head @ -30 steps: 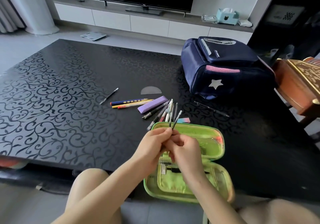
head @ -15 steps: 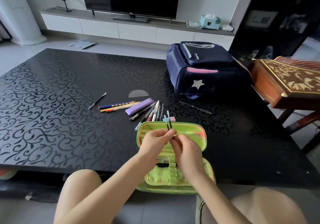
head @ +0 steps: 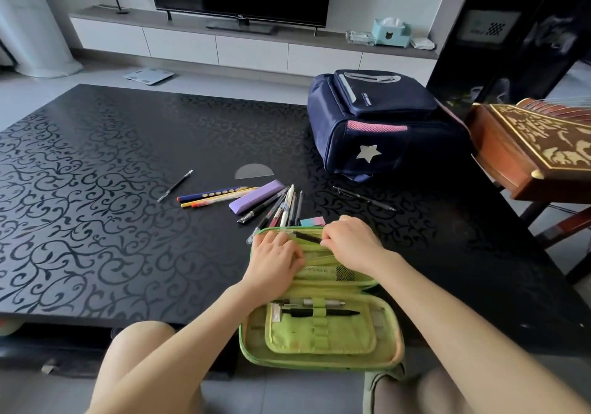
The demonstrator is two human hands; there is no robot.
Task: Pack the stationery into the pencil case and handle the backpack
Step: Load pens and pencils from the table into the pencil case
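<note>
Both hands are coming down now. A second ago they were holding a fan of pens upright above the case, half a second ago just two, and now the left hand (head: 275, 257) and the right hand (head: 351, 247) are resting low on the far flap of the bright green fabric pencil case (head: 287, 362), with only one slim dark pen (head: 307, 237) showing between them. The right hand's fingertips are pinching the pen's right end. The left hand's fingers are bending over the flap's left end where the pen runs under them, but whether they are gripping the pen or only pressing the fabric I cannot tell. It looks like the pen is being fed sideways into the flap's pocket, so the packing is moving along, though it's far from finished. The case is lying wide open at the near edge of the black scroll-patterned table (head: 96, 205), its near half already holding a black pen (head: 323, 313) under an elastic loop. A cluster of loose pens (head: 281, 205) is waiting just beyond the case, and the closed navy star-badged backpack (head: 377, 125) is sitting untouched on the table, further back to the right.
</note>
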